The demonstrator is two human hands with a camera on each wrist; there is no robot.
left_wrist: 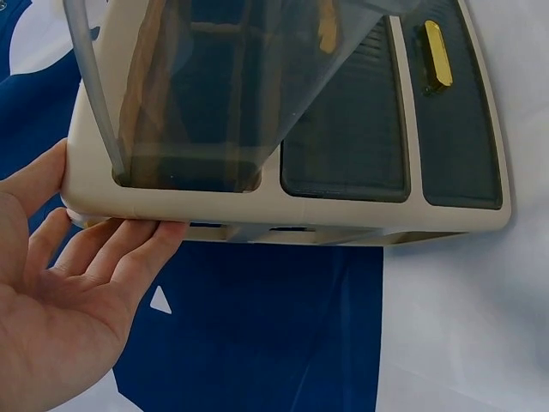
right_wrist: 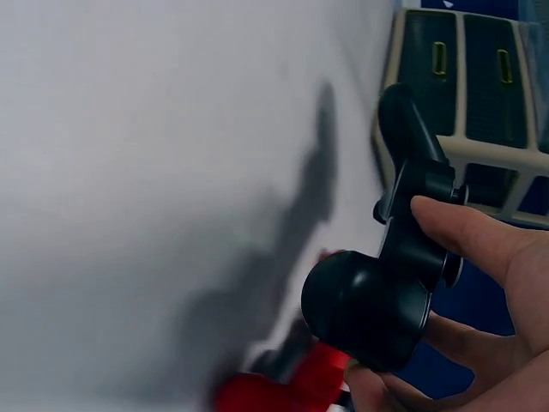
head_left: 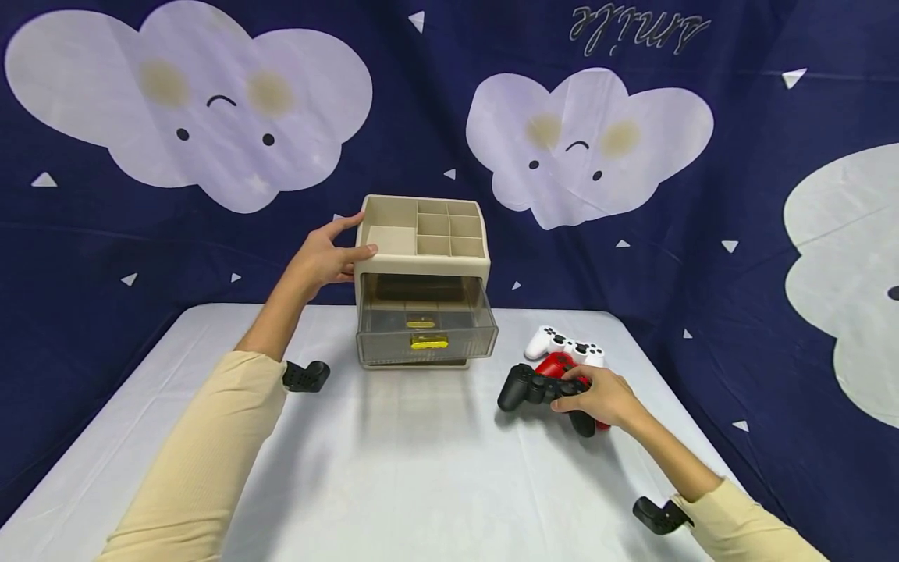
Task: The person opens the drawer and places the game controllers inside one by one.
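Note:
A cream drawer organizer (head_left: 421,266) with a divided open top stands at the back of the table. Its clear top drawer (head_left: 379,346) is pulled out, gold handle in front. At the organizer's upper left corner my left hand (head_left: 319,257) grips the side, thumb over the rim; the left wrist view shows the fingers (left_wrist: 129,257) along the side wall. My right hand (head_left: 605,396) holds a black game controller (head_left: 520,386) between thumb and fingers, raised above the table in the right wrist view. Behind it, partly hidden, lie a red controller (head_left: 553,365) and a white controller (head_left: 542,342).
A white cloth covers the table (head_left: 421,484). Dark blue fabric (head_left: 414,101) with clouds hangs behind and along the sides. Black wrist devices (head_left: 306,377) sit at both sleeves. Two lower drawers (left_wrist: 343,142) of the organizer are closed.

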